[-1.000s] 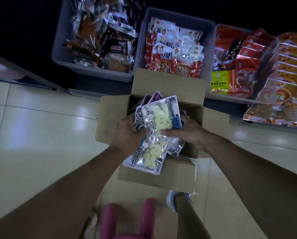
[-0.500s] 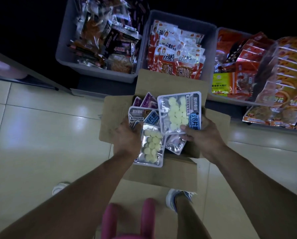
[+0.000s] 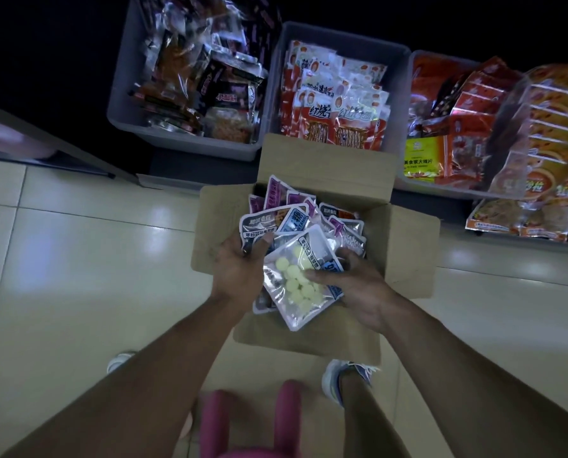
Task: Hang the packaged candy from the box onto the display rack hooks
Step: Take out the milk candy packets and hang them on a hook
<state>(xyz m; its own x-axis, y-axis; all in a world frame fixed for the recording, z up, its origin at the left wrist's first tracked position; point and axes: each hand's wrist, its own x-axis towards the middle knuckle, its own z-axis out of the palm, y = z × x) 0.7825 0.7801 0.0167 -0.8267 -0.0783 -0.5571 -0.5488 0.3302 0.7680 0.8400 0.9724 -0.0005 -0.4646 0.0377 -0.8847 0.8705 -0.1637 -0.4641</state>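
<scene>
- Down on the glossy pale tiled floor (image 3: pixel 77 266), a plain brown cardboard box (image 3: pixel 404 246) stood open, its flat flaps folded outward.
- Inside it lay a loose heap of shiny foil candy packets (image 3: pixel 295 201), purple and silver, with rounded corners.
- The left hand (image 3: pixel 239 266) gripped a fan of flat packets (image 3: pixel 262 221) over the box, thumb curled across their faces.
- The right hand (image 3: pixel 358 285) pinched a clear-windowed candy pouch (image 3: pixel 300 285), thumb on top; round pale yellow tablets showed through the crinkled film.
- Beyond the box, three grey plastic bins (image 3: pixel 342 49) with smooth rounded rims held glossy snack bags, red, orange and dark.
- Two pink rounded shapes (image 3: pixel 249 421), blurred, sat at the bottom edge.
</scene>
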